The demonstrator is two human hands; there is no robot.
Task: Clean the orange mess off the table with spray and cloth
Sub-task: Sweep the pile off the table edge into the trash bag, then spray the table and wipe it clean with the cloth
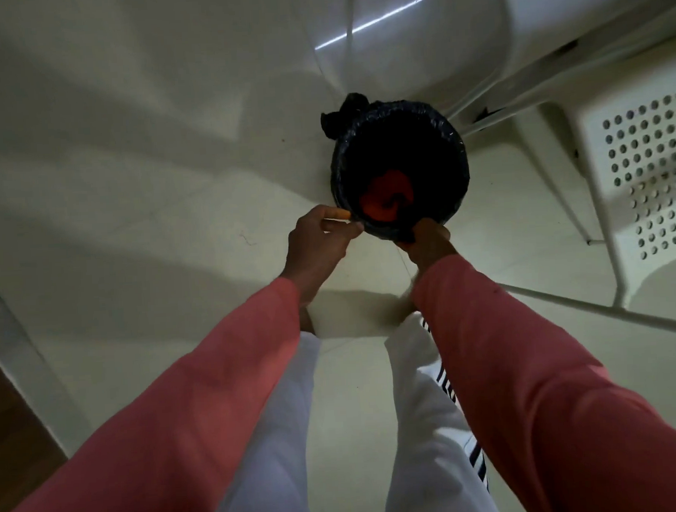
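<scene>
1. Standing over a round waste bin [400,170] lined with a black plastic bag, sitting on the pale floor [129,188] just above the middle of the frame.
2. Lying inside the bin, toward its lower left: orange peel [386,200], reddish in the dim light.
3. Reaching in from the lower left in a pink sleeve [202,388]: the left hand [316,243], fingers curled, pinching a small orange scrap [340,214] at the fingertips, just beside the bin's lower-left rim.
4. Reaching in from the lower right in a matching sleeve: the right hand [429,239], fingers closed round the bag-covered rim at the bin's lower edge, gripping it.
5. Bunching up in a knot [342,112] at the bin's upper-left side: spare bag plastic.
6. Showing between the two arms at the bottom centre: white trousers [275,435], with dark stripes along the right leg.
7. Filling the upper right of the frame: a white tabletop [414,28] catching a thin streak of reflected light.
8. Standing at the right edge: a white perforated chair [653,176], its legs running down to the floor near the bin.
9. Showing in the lower left corner: a strip of brown wooden surface [8,429].
10. Not appearing in this view: spray bottle and cloth.
</scene>
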